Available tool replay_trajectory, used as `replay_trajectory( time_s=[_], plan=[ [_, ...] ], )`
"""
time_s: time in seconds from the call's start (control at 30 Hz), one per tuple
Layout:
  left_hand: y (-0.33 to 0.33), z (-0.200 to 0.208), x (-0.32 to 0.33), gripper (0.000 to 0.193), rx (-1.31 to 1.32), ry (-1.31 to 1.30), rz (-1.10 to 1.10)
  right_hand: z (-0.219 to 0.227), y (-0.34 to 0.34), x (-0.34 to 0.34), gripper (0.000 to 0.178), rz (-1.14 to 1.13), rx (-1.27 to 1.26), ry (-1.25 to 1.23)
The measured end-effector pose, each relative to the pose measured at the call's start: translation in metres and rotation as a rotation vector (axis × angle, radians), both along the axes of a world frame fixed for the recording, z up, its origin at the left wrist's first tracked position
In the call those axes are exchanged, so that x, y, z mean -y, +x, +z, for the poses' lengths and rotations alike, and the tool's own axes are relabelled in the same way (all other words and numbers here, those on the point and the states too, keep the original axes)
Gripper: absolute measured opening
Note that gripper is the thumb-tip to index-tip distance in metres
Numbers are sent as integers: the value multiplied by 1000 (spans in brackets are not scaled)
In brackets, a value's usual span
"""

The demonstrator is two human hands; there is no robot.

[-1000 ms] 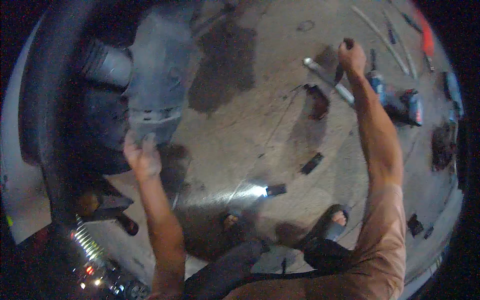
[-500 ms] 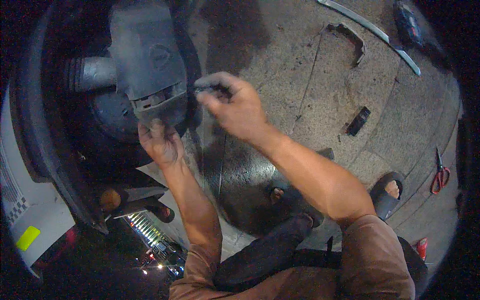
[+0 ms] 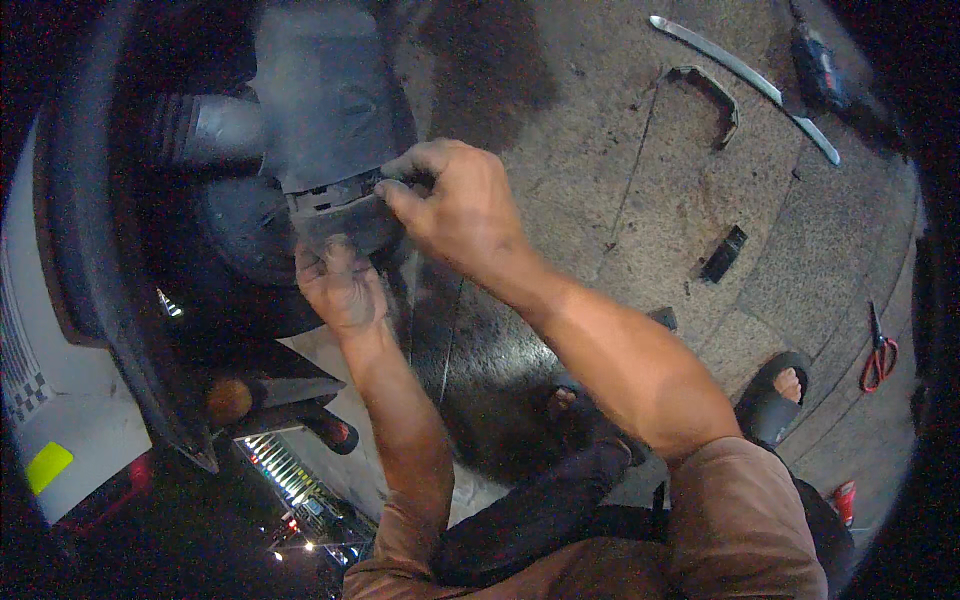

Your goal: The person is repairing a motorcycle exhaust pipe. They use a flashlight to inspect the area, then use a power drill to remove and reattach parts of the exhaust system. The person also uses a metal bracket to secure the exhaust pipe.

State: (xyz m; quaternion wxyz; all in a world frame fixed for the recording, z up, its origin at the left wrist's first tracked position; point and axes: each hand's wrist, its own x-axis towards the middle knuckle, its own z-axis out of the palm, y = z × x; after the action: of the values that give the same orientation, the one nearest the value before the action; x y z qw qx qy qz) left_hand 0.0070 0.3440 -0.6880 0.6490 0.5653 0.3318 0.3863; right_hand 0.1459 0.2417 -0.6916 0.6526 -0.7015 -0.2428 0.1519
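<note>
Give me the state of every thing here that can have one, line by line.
Grey housing, slotted at its lower end
Right hand, bent in a pinch at the housing's edge, grip unclear
Left hand, fingers curled, blurred, near the housing
Red-handled scissors, blades together
Pale strip, curved, lying loose
Right sandal, worn

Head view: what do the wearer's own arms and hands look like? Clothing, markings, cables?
Left hand and right hand are both bare: no gloves, rings, watch or wristband that I can make out. Forearms are uncovered, no cables on them. Left sleeve and right sleeve are short, plain dull brown, with no visible print.
</note>
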Motion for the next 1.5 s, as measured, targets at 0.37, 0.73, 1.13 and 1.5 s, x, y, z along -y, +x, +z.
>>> replay_trajectory(
  time_s=[0.37,0.73,1.13,1.5],
  plan=[
    [-12,29,6,45,80,47,-48,39,-25,-5,19,36,-494,15],
    [-43,48,1,39,57,36,-22,67,-75,-18,16,-123,-771,99],
    [-82,95,-8,30,55,27,-43,115,-102,-24,14,0,-464,-77],
    [-119,141,-21,37,42,-8,-13,152,-133,-39,16,96,-533,-77]
  ],
)
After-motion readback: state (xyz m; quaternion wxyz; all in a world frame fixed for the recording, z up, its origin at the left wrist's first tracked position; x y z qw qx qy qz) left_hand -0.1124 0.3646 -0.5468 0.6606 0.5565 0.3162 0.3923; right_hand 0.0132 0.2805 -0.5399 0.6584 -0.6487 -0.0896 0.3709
